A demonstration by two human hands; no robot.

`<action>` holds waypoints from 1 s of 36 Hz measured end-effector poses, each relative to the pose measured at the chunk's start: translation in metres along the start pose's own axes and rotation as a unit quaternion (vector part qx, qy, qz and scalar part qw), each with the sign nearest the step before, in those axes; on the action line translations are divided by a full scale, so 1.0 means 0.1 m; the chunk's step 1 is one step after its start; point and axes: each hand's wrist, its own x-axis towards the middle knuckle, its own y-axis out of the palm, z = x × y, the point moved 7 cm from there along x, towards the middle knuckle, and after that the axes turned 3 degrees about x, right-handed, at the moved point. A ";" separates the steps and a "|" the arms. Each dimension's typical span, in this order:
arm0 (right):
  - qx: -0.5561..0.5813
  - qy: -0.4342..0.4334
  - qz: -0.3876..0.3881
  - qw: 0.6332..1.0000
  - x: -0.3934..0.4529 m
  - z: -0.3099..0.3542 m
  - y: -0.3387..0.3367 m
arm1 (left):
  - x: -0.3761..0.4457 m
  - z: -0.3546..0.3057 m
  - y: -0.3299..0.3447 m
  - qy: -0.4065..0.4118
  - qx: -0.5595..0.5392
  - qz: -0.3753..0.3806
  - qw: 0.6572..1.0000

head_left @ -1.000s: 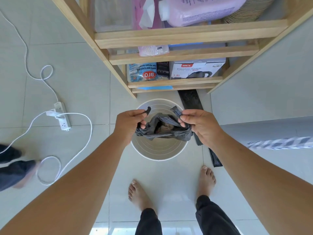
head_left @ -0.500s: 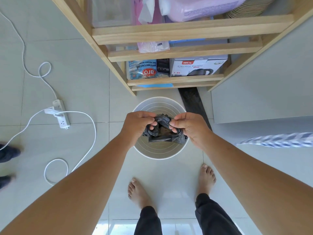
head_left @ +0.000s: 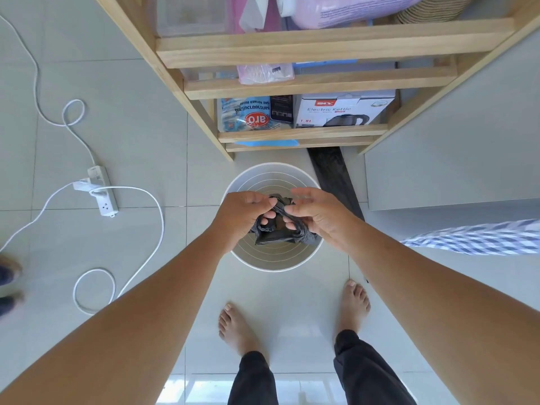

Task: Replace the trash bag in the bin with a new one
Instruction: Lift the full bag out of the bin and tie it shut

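A round white bin [head_left: 273, 173] stands on the tiled floor just in front of my feet. Above its opening I hold a black trash bag [head_left: 276, 233], bunched into a small bundle. My left hand [head_left: 244, 213] grips the bag's left handle strip. My right hand [head_left: 314, 213] pinches the other strip, with the two hands almost touching over the bag's top. The bin's ribbed inside shows bare around the bag.
A wooden shelf rack [head_left: 304, 133] with a kettle box [head_left: 342, 111] and a sugar packet stands right behind the bin. A flat black bag [head_left: 333, 176] lies on the floor beside the bin's right. A white power strip [head_left: 102, 190] and cables lie left. A checkered cloth [head_left: 473, 238] hangs right.
My hands have drawn together over the bin, closing the bag's open mouth and bringing its two handle strips together. The person's feet at the left edge shifted.
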 end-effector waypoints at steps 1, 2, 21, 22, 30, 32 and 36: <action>0.008 0.008 0.012 1.000 0.00 -0.01 0.02 | 0.00 0.00 0.00 -0.001 -0.005 0.002 1.000; 0.008 0.007 0.013 1.000 -0.01 -0.01 0.02 | 0.00 0.00 0.01 -0.002 -0.012 0.004 1.000; -0.649 -0.296 0.056 0.698 -0.10 0.18 0.52 | 0.08 0.08 -0.15 -0.121 -0.070 -0.021 0.990; -0.670 -0.280 0.058 0.685 -0.09 0.18 0.53 | 0.06 0.05 -0.13 -0.113 -0.068 0.018 0.991; -0.678 -0.114 0.120 0.716 0.12 0.20 0.46 | -0.12 -0.17 -0.19 0.101 0.314 0.090 0.940; -0.630 -0.080 0.126 0.762 0.13 0.20 0.40 | -0.14 -0.20 -0.23 0.155 0.340 0.046 0.927; -0.461 -0.006 0.098 0.882 0.15 0.17 0.27 | -0.16 -0.15 -0.31 0.166 0.312 -0.005 0.935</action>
